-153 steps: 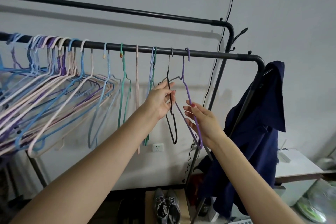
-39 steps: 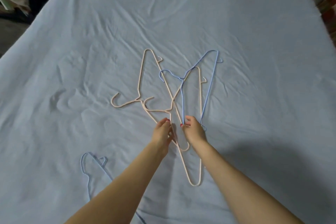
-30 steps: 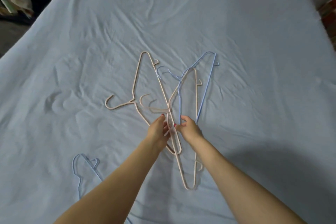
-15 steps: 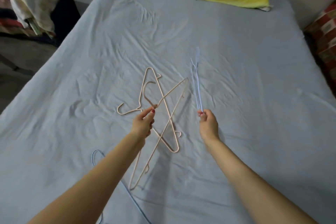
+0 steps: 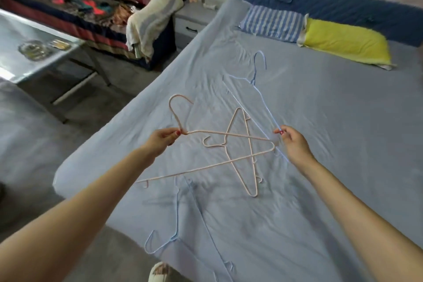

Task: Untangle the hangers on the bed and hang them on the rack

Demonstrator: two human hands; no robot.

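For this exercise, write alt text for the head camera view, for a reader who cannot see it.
Over a bed with a light blue sheet, the left hand pinches the neck of a pink hanger, which crosses a second pink hanger, while the right hand holds a blue hanger. Another blue hanger lies on the near corner; striped and yellow pillows sit by the headboard.

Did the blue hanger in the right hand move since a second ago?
Yes. The blue hanger was tangled with the pink hangers flat on the bed; now the right hand holds it lifted, apart from them.
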